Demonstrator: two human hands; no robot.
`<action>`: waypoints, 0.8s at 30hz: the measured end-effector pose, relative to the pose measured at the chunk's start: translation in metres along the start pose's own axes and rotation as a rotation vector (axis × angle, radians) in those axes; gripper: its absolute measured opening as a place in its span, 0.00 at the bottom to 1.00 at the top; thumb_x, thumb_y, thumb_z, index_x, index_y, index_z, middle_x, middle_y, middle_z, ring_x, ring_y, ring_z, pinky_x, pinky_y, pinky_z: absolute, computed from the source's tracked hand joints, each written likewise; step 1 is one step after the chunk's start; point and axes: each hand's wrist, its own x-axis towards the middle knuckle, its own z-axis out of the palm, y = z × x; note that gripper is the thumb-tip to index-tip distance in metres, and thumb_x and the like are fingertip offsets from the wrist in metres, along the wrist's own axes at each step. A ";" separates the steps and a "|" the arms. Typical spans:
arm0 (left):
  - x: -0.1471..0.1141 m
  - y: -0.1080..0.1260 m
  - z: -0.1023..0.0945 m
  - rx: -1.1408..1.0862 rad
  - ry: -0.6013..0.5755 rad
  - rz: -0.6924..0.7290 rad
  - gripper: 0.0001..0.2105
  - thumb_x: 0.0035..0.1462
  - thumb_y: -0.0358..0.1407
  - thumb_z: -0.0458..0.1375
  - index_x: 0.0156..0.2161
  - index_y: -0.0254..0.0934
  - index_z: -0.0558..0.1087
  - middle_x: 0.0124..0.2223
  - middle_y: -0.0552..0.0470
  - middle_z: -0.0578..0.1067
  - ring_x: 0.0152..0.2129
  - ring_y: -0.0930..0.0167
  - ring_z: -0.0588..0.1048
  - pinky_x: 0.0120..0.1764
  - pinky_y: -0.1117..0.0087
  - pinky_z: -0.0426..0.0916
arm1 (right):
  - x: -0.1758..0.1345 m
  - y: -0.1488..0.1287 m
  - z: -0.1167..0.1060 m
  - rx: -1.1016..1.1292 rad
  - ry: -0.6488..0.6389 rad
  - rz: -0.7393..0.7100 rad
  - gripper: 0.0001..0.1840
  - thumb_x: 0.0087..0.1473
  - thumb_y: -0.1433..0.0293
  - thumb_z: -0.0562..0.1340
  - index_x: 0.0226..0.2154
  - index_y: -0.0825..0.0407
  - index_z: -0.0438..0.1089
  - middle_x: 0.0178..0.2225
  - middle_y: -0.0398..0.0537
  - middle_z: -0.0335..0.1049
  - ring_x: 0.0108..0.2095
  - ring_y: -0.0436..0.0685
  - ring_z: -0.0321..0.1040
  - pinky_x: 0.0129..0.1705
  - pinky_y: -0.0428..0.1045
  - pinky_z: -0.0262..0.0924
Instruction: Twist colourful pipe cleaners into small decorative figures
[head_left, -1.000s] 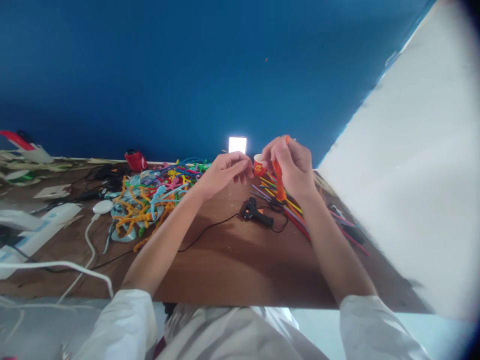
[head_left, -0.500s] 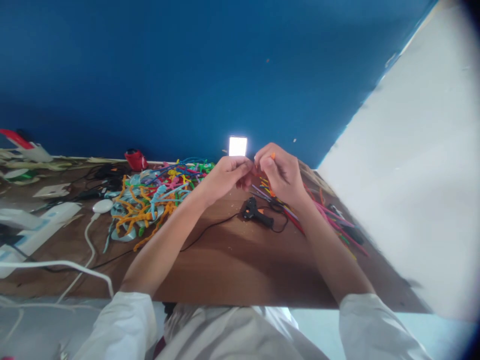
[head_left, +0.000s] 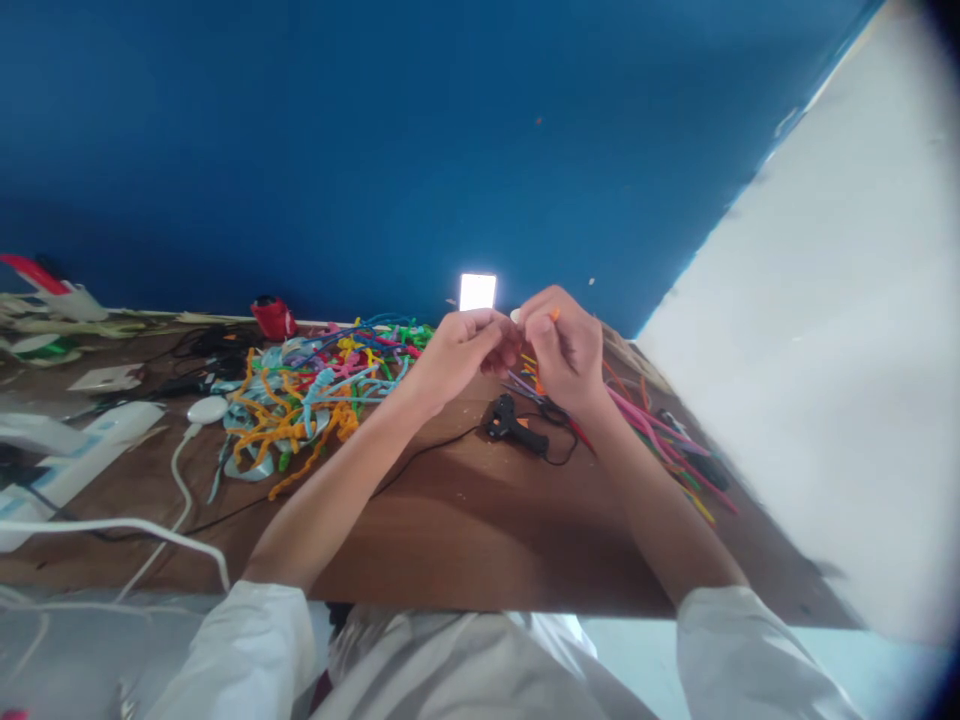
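Observation:
My left hand is closed in a pinch, with thumb and fingertips pressed together; whatever lies between them is too small and hidden to name. Close to its right, my right hand is curled shut around a thin orange piece, whose tip pokes out above the thumb. Most of that piece is covered by the fingers. A small whitish spot shows at the right fingertips, too blurred to identify. Below the hands, a black glue gun lies on the brown table, its cord trailing left.
A heap of bent, colourful pipe cleaners lies on the left, with straight ones at right. A bright phone screen stands by the blue wall. Farther left are a red object, a white power strip and a white charger.
Both hands have shifted very slightly to the right, fingers still closed. A reddish bit at the right fingertips no longer shows; a whitish spot appears there instead.

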 end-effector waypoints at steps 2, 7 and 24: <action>0.001 0.000 -0.002 0.027 0.021 0.027 0.12 0.64 0.38 0.54 0.32 0.33 0.73 0.26 0.53 0.74 0.20 0.79 0.71 0.25 0.77 0.62 | -0.001 0.001 -0.001 0.000 0.000 0.009 0.21 0.68 0.56 0.50 0.25 0.47 0.60 0.27 0.46 0.63 0.30 0.54 0.62 0.36 0.53 0.61; 0.002 -0.001 -0.008 0.081 0.020 0.061 0.12 0.64 0.40 0.54 0.36 0.33 0.74 0.29 0.51 0.77 0.22 0.77 0.73 0.26 0.75 0.64 | 0.001 -0.001 -0.001 0.015 0.023 -0.043 0.19 0.68 0.58 0.51 0.26 0.47 0.61 0.30 0.47 0.67 0.35 0.56 0.67 0.40 0.54 0.62; 0.003 -0.006 -0.005 0.097 -0.073 0.059 0.15 0.66 0.39 0.55 0.30 0.32 0.72 0.27 0.51 0.75 0.20 0.79 0.70 0.26 0.77 0.63 | 0.005 0.003 -0.002 -0.065 -0.161 -0.124 0.20 0.69 0.63 0.49 0.25 0.49 0.57 0.28 0.45 0.61 0.31 0.53 0.61 0.35 0.51 0.56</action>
